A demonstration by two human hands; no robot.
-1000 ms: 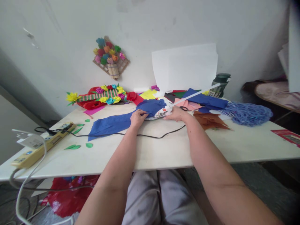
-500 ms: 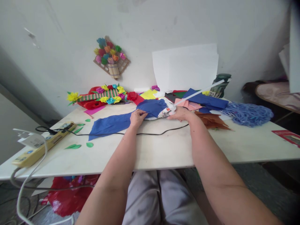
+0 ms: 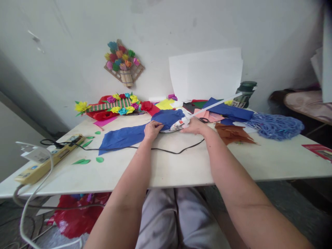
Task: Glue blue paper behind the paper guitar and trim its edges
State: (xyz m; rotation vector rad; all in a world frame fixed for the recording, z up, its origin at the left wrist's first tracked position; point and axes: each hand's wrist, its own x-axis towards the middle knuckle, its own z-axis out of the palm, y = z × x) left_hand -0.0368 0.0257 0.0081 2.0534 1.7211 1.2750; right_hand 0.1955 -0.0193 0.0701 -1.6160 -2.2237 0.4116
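Observation:
My right hand [image 3: 195, 127] is wrapped round a white hot glue gun [image 3: 185, 120]. A long glue stick [image 3: 215, 105] juts from its back, up and to the right. Its nozzle end is over the right part of a blue sheet, too small to make out. That blue sheet [image 3: 166, 117], which looks like crepe paper, covers a rounded piece with a pale lower edge. Fingers of my left hand [image 3: 153, 130] are pinched together at the front edge of the blue sheet. To the left, a blue strip [image 3: 120, 137] lies flat, reaching my left hand.
A black cord [image 3: 178, 152] crosses the table towards a yellow power strip [image 3: 52, 157]. Green paper leaves [image 3: 99, 159] lie nearby. Black-handled scissors [image 3: 203, 120], brown paper [image 3: 232, 133], blue stringy material [image 3: 276, 126] and a dark jar [image 3: 245, 93] are on the right; paper flowers [image 3: 121, 103] stand back left.
My right hand and the glue gun have shifted slightly left along the blue sheet, uncovering the scissors' handles. My left hand stays in place.

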